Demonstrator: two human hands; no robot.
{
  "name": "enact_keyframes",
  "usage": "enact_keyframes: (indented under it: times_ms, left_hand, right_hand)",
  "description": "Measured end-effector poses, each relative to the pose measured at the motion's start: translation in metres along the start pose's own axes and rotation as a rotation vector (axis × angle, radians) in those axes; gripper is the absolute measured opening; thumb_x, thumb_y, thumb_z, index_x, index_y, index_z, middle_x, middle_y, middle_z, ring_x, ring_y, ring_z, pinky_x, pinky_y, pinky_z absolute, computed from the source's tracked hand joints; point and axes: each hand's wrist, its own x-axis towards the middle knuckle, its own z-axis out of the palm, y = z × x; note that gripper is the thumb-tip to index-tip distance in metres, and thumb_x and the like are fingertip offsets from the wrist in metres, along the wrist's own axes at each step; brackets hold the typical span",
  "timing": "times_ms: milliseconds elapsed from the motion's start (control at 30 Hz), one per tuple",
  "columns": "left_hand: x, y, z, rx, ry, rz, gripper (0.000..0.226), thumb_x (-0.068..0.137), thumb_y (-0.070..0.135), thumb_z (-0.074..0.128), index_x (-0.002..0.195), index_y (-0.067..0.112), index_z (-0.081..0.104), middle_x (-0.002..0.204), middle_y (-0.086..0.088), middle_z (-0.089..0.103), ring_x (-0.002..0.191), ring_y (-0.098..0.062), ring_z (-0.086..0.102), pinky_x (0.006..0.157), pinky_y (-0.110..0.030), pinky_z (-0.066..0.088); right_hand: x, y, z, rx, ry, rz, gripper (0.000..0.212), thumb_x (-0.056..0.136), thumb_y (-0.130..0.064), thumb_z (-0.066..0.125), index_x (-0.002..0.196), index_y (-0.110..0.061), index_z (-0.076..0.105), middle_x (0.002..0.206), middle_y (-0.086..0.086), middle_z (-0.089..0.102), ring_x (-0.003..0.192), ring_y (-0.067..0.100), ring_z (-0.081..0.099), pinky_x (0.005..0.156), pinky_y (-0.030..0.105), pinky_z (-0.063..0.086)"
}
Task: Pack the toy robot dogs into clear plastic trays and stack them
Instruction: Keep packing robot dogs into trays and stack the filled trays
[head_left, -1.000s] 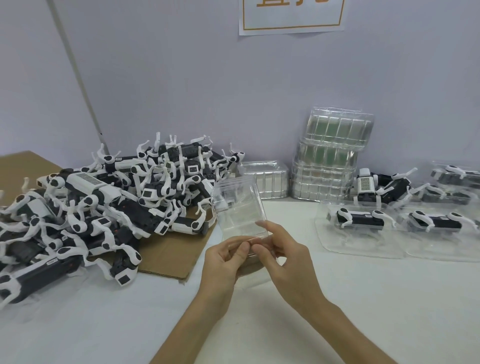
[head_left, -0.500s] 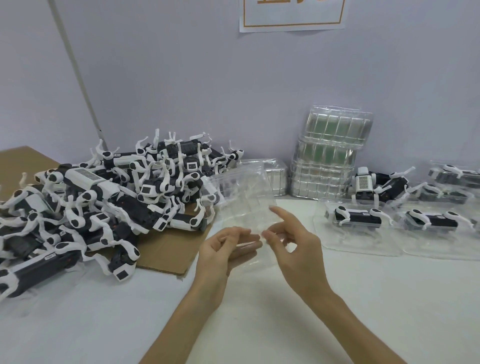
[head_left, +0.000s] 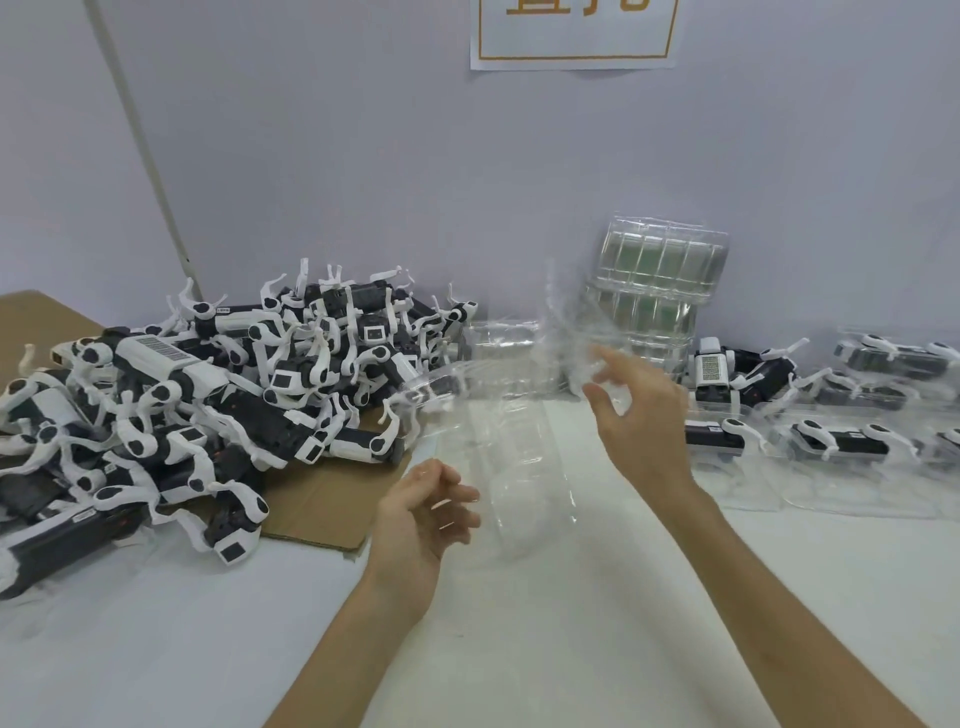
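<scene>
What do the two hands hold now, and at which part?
The left hand grips a clear plastic tray at its near left edge. The right hand pinches a second clear tray, blurred, at its near edge.

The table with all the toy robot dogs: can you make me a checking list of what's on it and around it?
Surface: white table, with a brown cardboard sheet lying at its left.
Job's things: heap of loose toy robot dogs on the cardboard; blurred clear tray between the hands; stack of empty trays at the wall; packed trays at the right, with dogs in them.
Clutter: nothing seen.
Grips: left hand has curled fingers at the clear tray's near edge; right hand has spread fingers by blurred plastic; whether either grip holds cannot be told.
Cables: nothing seen.
Surroundings: pale wall with a paper sign and a slanted pale strip.
</scene>
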Motion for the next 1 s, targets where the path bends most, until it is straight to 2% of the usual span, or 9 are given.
enact_keyframes:
  times_ms: [167,267,333,467,533,600,733,833,1000]
  left_hand:
    - [0.007,0.006,-0.009,-0.105,0.235,-0.062,0.016,0.087,0.019,0.051,0.071,0.015,0.050,0.053,0.003,0.045,0.041,-0.011,0.038,0.034,-0.018,0.030]
    - [0.008,0.003,-0.011,-0.131,0.300,-0.107,0.014,0.085,0.021,0.049,0.072,0.017,0.050,0.050,0.006,0.041,0.038,-0.008,0.034,0.032,-0.016,0.025]
    - [0.009,0.001,-0.011,-0.134,0.312,-0.130,0.016,0.087,0.020,0.046,0.072,0.016,0.051,0.048,0.005,0.041,0.036,-0.008,0.034,0.032,-0.015,0.024]
    - [0.012,-0.001,-0.014,-0.159,0.278,-0.156,0.021,0.089,0.019,0.042,0.068,0.017,0.047,0.052,0.003,0.042,0.040,-0.010,0.037,0.034,-0.017,0.028]
    - [0.012,-0.003,-0.015,-0.145,0.262,-0.153,0.020,0.088,0.019,0.042,0.068,0.017,0.048,0.052,0.003,0.045,0.043,-0.012,0.040,0.035,-0.019,0.031]
    - [0.012,-0.004,-0.016,-0.126,0.250,-0.146,0.020,0.087,0.018,0.042,0.067,0.015,0.048,0.052,0.002,0.046,0.044,-0.013,0.042,0.036,-0.020,0.032]
    - [0.011,-0.003,-0.014,-0.064,0.183,-0.126,0.018,0.084,0.016,0.042,0.068,0.013,0.048,0.057,-0.003,0.047,0.048,-0.015,0.043,0.042,-0.023,0.032]
    - [0.011,-0.002,-0.012,-0.047,0.124,-0.097,0.009,0.086,0.014,0.053,0.085,0.010,0.060,0.063,-0.004,0.056,0.051,-0.016,0.050,0.050,-0.026,0.038]
    - [0.006,0.006,-0.009,-0.018,-0.105,-0.049,0.025,0.078,0.020,0.067,0.100,0.010,0.071,0.084,-0.009,0.066,0.067,-0.019,0.063,0.057,-0.028,0.053]
  right_hand:
    - [0.040,0.018,0.025,-0.114,-0.289,0.076,0.043,0.093,-0.018,0.067,0.135,-0.023,0.059,0.095,-0.009,0.068,0.105,0.019,0.061,0.108,0.045,0.036]
    - [0.040,0.029,0.037,-0.344,-0.556,0.076,0.049,0.096,-0.020,0.062,0.142,-0.029,0.051,0.126,-0.003,0.065,0.127,0.021,0.052,0.111,0.040,0.024]
    - [0.029,0.031,0.042,-0.344,-0.610,0.064,0.047,0.096,-0.022,0.061,0.141,-0.028,0.051,0.140,-0.004,0.056,0.134,0.018,0.046,0.114,0.039,0.022]
    - [-0.007,0.007,0.034,0.317,-0.460,0.291,0.023,0.096,-0.030,0.064,0.118,-0.034,0.062,0.122,-0.011,0.063,0.112,0.007,0.061,0.085,0.015,0.043]
    - [-0.033,-0.006,0.023,0.521,-0.645,0.386,0.038,0.089,-0.046,0.067,0.124,-0.039,0.054,0.126,-0.014,0.058,0.106,-0.002,0.063,0.078,0.013,0.047]
    - [-0.062,-0.009,0.016,0.559,-0.792,0.444,0.054,0.085,-0.050,0.071,0.132,-0.039,0.046,0.132,-0.014,0.053,0.109,0.000,0.062,0.086,0.017,0.049]
    - [-0.086,-0.006,0.009,0.589,-0.663,0.556,0.031,0.091,-0.030,0.071,0.120,-0.037,0.060,0.120,-0.012,0.066,0.099,0.005,0.067,0.084,0.020,0.049]
    - [-0.079,-0.011,0.004,0.665,-0.518,0.617,0.029,0.081,-0.030,0.074,0.110,-0.031,0.069,0.108,-0.005,0.072,0.099,0.014,0.068,0.084,0.029,0.047]
    - [-0.077,-0.004,-0.002,0.770,-0.329,0.712,0.016,0.091,-0.024,0.065,0.100,-0.031,0.076,0.100,0.000,0.073,0.092,0.016,0.070,0.085,0.035,0.048]
